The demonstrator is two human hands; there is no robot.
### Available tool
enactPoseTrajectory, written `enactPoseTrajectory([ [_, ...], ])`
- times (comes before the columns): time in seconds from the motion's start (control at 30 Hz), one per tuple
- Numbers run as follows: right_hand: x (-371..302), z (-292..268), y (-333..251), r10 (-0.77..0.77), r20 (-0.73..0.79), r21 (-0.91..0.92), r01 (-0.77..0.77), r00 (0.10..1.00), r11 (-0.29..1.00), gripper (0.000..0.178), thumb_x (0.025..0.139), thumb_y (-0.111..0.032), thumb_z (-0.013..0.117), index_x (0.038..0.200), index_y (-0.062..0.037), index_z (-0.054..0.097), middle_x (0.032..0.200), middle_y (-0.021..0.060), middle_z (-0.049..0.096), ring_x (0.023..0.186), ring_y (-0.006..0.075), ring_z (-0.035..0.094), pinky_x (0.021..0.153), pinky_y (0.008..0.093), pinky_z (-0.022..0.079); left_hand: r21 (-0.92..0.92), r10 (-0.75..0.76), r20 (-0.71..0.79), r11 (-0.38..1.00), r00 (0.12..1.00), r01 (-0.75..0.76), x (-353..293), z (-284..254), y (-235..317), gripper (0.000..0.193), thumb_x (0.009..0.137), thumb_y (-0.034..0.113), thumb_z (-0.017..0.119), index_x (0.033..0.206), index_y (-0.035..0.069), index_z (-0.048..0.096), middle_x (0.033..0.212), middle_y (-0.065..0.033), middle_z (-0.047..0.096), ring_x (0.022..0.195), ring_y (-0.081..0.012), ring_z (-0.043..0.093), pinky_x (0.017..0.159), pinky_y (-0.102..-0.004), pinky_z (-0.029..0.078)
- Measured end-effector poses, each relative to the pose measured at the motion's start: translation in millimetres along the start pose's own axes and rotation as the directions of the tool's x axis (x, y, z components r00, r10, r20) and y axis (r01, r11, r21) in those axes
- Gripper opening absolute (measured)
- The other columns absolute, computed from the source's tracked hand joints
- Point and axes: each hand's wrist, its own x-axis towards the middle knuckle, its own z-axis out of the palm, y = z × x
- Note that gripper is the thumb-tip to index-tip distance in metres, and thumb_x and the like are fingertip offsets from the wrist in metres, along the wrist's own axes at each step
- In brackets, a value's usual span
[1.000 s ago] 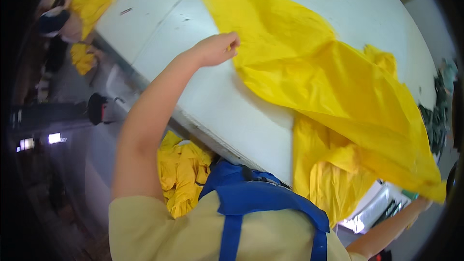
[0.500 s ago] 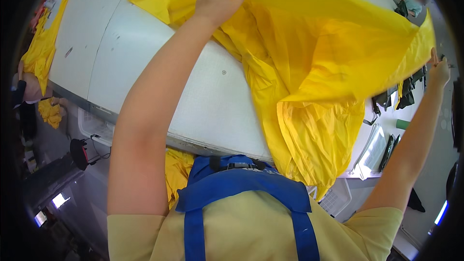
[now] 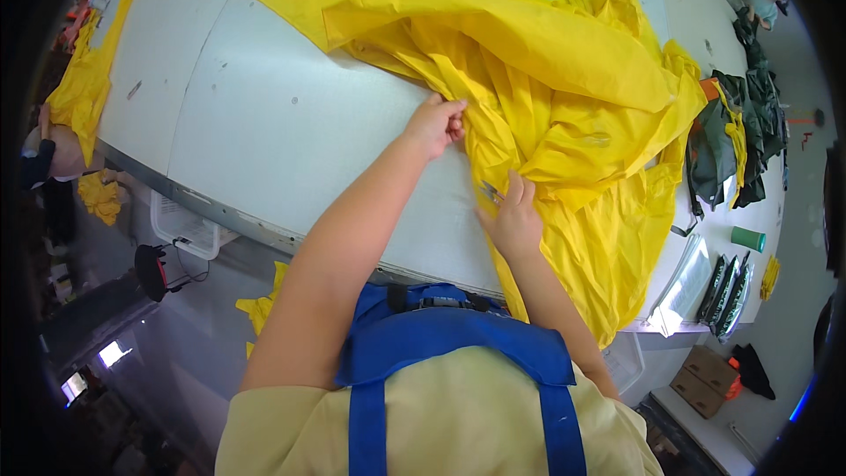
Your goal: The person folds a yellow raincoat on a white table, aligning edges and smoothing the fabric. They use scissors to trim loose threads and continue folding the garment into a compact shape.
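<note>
Left hand (image 3: 434, 126) pinched fold of yellow garment (image 3: 546, 79), spread on white table (image 3: 291, 123) beyond both hands. Right hand (image 3: 511, 216) gripped small scissors (image 3: 490, 191), blades against fabric. Risk: bunched layers under blades, stray snip could nick cloth; overhang could drag garment off edge.

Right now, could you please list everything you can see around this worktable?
Large yellow thin-fabric garment: one, yellow, bunched on the table's right half.
White worktable: one, white, centre.
Yellow fabric strip: one, yellow, table's far left edge.
Dark green garments: a pile, green, right edge.
Green cylinder: one, green, right.
Small metal tool: one, silvery, at the right hand.
Left hand: pinching the garment.
Right hand: on the garment.
</note>
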Motion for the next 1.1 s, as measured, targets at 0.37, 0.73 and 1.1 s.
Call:
enactPoseTrajectory([
  [0.37,3,-135,52,-0.205,0.748,0.497,-0.328,0.631,0.804,0.018,0.083,-0.011,0.062,0.094,0.0025,0.059,0.072,0.0030,0.050,0.068,0.0074,0.045,0.061,0.0256,0.041,-0.605,0.170,0.111,0.794,0.979,-0.069,-152,-54,-11,0.050,0.088,0.012,0.052,0.135,0.004,0.039,0.136,-0.0110,0.047,0.123,-0.0272,0.047,0.105,-0.0447,0.037],
  [0.73,-4,-152,65,-0.002,0.127,0.335,-0.041,0.992,0.941,0.040,0.071,0.011,0.055,0.106,-0.0061,0.064,0.095,0.0023,0.061,0.061,0.0099,0.041,0.056,0.0219,0.037,0.504,0.622,-0.458,0.770,0.634,-0.391,-207,-142,26,0.052,0.082,-0.002,0.058,0.129,0.006,0.036,0.126,-0.0129,0.040,0.104,-0.0246,0.052,0.084,-0.0331,0.045],
  [1.1,31,-161,47,-0.143,0.320,0.496,-0.037,0.936,0.868,0.023,0.081,0.001,0.064,0.103,-0.0010,0.055,0.074,0.0032,0.052,0.062,0.0082,0.042,0.059,0.0229,0.040,0.545,-0.052,0.719,0.661,0.693,-0.516,-224,60,-17,0.029,0.086,0.010,0.063,0.114,0.004,0.055,0.107,-0.0089,0.060,0.101,-0.0160,0.059,0.081,-0.0282,0.051],
])
